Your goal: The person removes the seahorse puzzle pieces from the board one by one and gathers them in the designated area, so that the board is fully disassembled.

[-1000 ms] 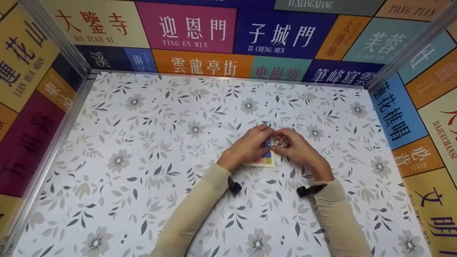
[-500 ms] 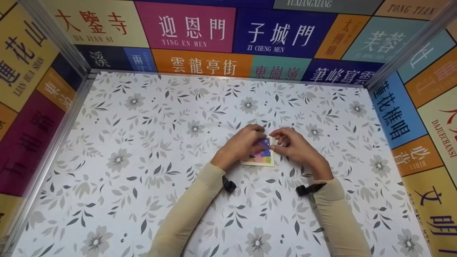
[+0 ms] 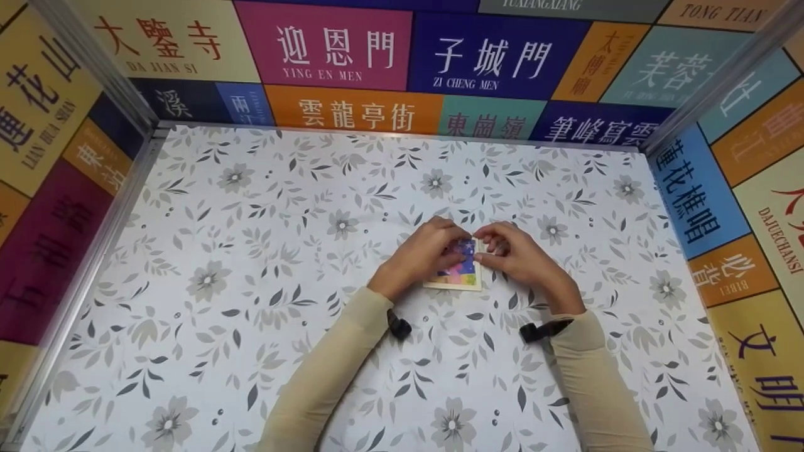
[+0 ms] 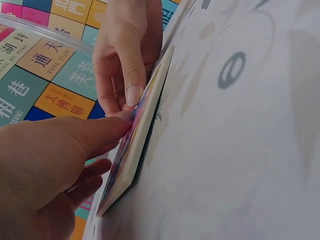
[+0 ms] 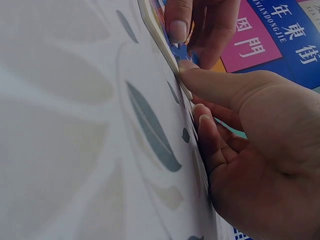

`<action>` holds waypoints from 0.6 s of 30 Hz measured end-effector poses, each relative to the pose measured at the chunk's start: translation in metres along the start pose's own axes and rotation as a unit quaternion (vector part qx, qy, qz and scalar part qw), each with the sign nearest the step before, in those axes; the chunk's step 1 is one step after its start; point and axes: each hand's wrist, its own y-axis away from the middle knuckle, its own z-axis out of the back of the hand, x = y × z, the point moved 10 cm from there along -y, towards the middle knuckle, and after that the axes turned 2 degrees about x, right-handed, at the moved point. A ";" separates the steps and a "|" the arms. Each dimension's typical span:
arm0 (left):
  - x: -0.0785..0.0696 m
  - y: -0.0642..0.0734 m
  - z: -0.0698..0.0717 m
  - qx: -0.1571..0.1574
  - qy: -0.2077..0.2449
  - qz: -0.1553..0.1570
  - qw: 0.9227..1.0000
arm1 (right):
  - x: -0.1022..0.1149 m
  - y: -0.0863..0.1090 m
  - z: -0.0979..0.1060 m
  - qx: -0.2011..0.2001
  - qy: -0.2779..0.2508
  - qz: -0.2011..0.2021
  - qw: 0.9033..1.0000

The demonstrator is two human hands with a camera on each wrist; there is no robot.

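A small square picture board [image 3: 468,279], like a jigsaw puzzle, lies on the tabletop. It has a pale raised rim and a blue, pink and yellow picture. My left hand [image 3: 424,252] reaches over its left part, thumb on the blue area and fingers curled toward the far edge. At the right edge, my right hand [image 3: 516,254] holds the board between thumb and curled fingers. In the left wrist view, the board's pale edge [image 4: 131,170] stands out beside the left thumb. Blue surface [image 5: 180,52] shows between both thumbs in the right wrist view. The left hand covers much of the picture.
A white floral cloth [image 3: 251,282] covers the table. Panels with coloured Chinese signs [image 3: 352,53] rise along the back and both sides, joined by metal corner strips [image 3: 100,66]. A black strap device [image 3: 399,326] sits on each wrist.
My left hand has drawn back slightly to the left, away from the right fingertips, uncovering more of the blue picture. My right hand has stayed at the board's right edge.
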 end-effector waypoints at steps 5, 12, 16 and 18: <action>-0.001 0.001 0.005 -0.028 -0.019 -0.008 0.999 | 0.000 0.000 0.000 0.000 -0.003 -0.003 1.000; 0.005 0.005 0.013 -0.059 -0.021 0.004 0.998 | 0.000 -0.002 0.000 0.001 -0.001 0.003 1.000; 0.012 0.012 0.020 -0.065 -0.001 0.024 0.998 | -0.001 -0.001 0.001 0.003 -0.001 -0.001 1.000; 0.018 0.018 0.024 -0.065 0.005 0.036 0.997 | -0.001 -0.001 0.000 0.003 -0.002 -0.002 1.000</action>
